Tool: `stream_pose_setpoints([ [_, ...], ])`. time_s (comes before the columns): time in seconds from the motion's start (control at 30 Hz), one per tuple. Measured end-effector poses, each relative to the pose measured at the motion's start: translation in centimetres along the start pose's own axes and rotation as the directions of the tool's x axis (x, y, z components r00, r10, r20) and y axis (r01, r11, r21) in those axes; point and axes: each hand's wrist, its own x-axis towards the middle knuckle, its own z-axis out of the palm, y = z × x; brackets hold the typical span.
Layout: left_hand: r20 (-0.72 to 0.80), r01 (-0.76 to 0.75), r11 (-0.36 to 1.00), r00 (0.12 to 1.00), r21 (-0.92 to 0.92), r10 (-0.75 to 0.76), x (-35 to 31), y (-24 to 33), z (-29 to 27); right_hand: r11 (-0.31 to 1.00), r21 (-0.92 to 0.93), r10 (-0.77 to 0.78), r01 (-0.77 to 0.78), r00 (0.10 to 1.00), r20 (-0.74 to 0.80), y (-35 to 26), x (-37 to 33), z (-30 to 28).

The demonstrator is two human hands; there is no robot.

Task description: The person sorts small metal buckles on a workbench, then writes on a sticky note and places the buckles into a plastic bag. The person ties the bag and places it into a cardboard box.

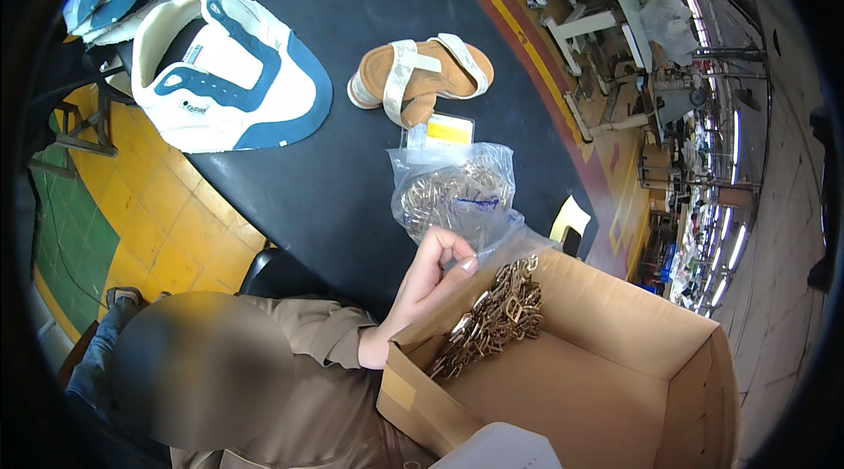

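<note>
Arrangement about a cardboard box (613,299), read from left to right. Well to the left of the box and beyond it, a white-and-blue padded, collar-like piece (294,87) stands on a black tabletop (290,205), similar pieces lying behind it. Beyond the box's left corner is a tan sandal (422,71) with pale straps. Just outside the box's left rim, the left hand (431,276), in a brown sleeve (325,328), has thumb and forefinger brought together, pinching clear plastic film. This film belongs to a bag (453,192) of small metal pieces, situated beyond the box's left part; its neck runs to the rim, though whether its mouth enters cannot be told. A white-and-yellow card (448,130) lies behind the bag. Inside the box, at its left end, are heaped bronze-coloured metal links (497,315). The right hand is outside the view; its grip cannot be told.
</note>
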Motion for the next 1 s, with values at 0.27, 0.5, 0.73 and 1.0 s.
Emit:
stream_pose_setpoints([
  [0.27,0.000,0.012,0.998,1.000,0.065,-0.012,0.9,-0.2,-0.8,0.836,0.343,-0.515,0.428,0.826,0.226,0.1,-1.3,-2.9],
  [0.5,-0.019,0.053,0.999,0.998,0.010,-0.053,1.0,-1.3,-1.6,0.986,0.141,0.002,-0.093,0.841,0.542,-4.3,1.4,-6.6],
  [0.73,-0.044,-0.103,0.994,0.994,-0.045,0.101,2.0,-3.1,-2.5,0.940,0.094,0.196,-0.329,0.744,0.638,-1.6,5.5,-7.3],
  [1.0,0.043,0.126,0.957,0.992,-0.262,-0.119,2.0,-0.4,-3.0,0.946,0.142,0.092,-0.291,0.662,0.744,-0.9,7.2,-8.2],
])
